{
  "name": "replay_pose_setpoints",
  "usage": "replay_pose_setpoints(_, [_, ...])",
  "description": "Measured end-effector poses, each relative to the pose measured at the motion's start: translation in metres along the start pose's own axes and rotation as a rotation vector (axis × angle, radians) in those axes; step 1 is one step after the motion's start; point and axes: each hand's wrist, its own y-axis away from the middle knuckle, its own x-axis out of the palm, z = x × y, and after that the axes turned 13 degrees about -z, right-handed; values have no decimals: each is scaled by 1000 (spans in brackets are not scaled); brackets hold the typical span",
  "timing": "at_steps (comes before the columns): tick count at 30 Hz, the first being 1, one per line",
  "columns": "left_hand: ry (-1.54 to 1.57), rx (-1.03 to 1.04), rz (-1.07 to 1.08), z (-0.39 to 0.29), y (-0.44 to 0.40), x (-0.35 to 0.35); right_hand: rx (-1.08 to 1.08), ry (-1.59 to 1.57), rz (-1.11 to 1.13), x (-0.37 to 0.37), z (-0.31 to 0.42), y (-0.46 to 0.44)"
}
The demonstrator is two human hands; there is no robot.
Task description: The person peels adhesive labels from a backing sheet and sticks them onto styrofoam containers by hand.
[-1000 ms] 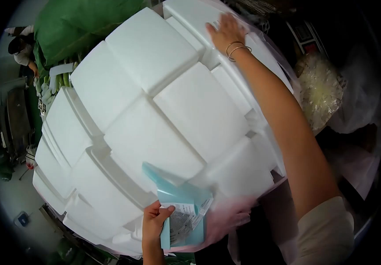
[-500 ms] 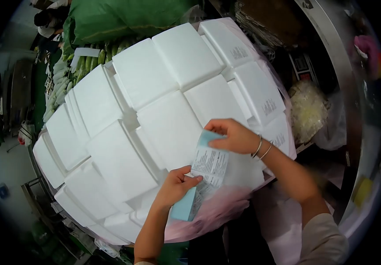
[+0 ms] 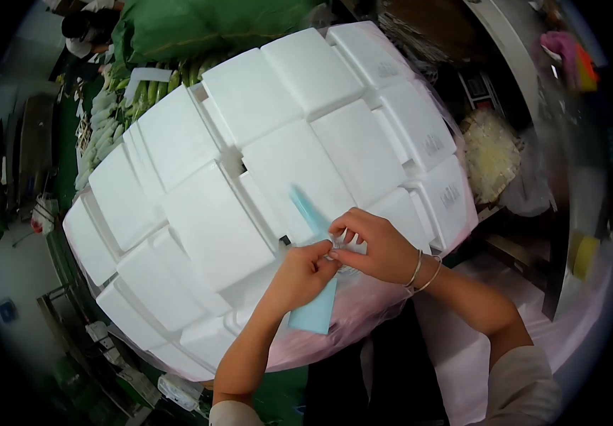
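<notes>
A light-blue printed paper sleeve (image 3: 313,312) is held in my left hand (image 3: 300,277), pinched between thumb and fingers near its middle. Its narrow upper end sticks up past my fingers, turned nearly edge-on, and its wider end hangs below. My right hand (image 3: 381,247), with two bangles at the wrist, has thumb and fingers pinched together right against my left fingertips. Clear or whitish material shows around them, too small to make out. Both hands are just above the near edge of a pile of white foam boxes (image 3: 298,167).
Pink plastic film (image 3: 320,349) wraps the pile's near side. Beyond it lie a big green sack (image 3: 207,28) and green vegetables (image 3: 154,92). At right are a yellowish bundle (image 3: 491,156) and a metal frame (image 3: 508,42). Another person (image 3: 83,32) is at the far left.
My right hand has moved down from the sleeve's top to my left fingertips. The sleeve has turned, so its printed face no longer shows. The view has shifted slightly.
</notes>
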Motion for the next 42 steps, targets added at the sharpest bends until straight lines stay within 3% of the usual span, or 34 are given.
replay_pose_setpoints(4, [-68, 84, 183, -12, 15, -10, 213, -207, 128, -11, 10, 23])
replay_pose_setpoints(9, [-93, 113, 378, -41, 36, -7, 193, -278, 62, -31, 20, 73])
replay_pose_setpoints(11, [-59, 17, 489, -48, 39, 0, 183, -296, 51, -43, 25, 89])
replay_pose_setpoints(13, [-47, -23, 553, -47, 37, 10, 31, -286, 43, -56, 22, 101])
replay_pose_setpoints(19, [171, -334, 752, -34, 33, 53, 3, -436, 106, -88, -25, 138])
replay_pose_setpoints(23, [122, -420, 826, -25, 35, 86, 19, -514, 210, -105, -54, 162])
replay_pose_setpoints(26, [185, -556, 927, -18, 38, 105, -75, -449, 175, -115, -64, 171])
replay_pose_setpoints(30, [319, -553, 950, 1, 42, 132, -211, -341, 67, -129, -64, 180])
replay_pose_setpoints(32, [332, -751, 951, 29, 50, 142, -411, -129, -42, -149, -46, 184])
replay_pose_setpoints(33, [332, -754, 951, 50, 56, 144, -410, -131, -42, -160, -39, 188])
replay_pose_setpoints(35, [-404, -393, 979, 86, 68, 141, -333, -82, -181, -182, -34, 198])
replay_pose_setpoints(37, [-614, -408, 916, 85, 69, 114, -278, -22, -211, -195, -55, 209])
replay_pose_setpoints(39, [-613, -520, 807, 92, 73, 75, -96, 97, -334, -194, -92, 217])
replay_pose_setpoints(40, [-694, -567, 831, 84, 82, 61, -102, 89, -332, -188, -108, 219])
replay_pose_setpoints(42, [-779, -609, 868, 87, 116, 34, 128, 110, -290, -172, -139, 218])
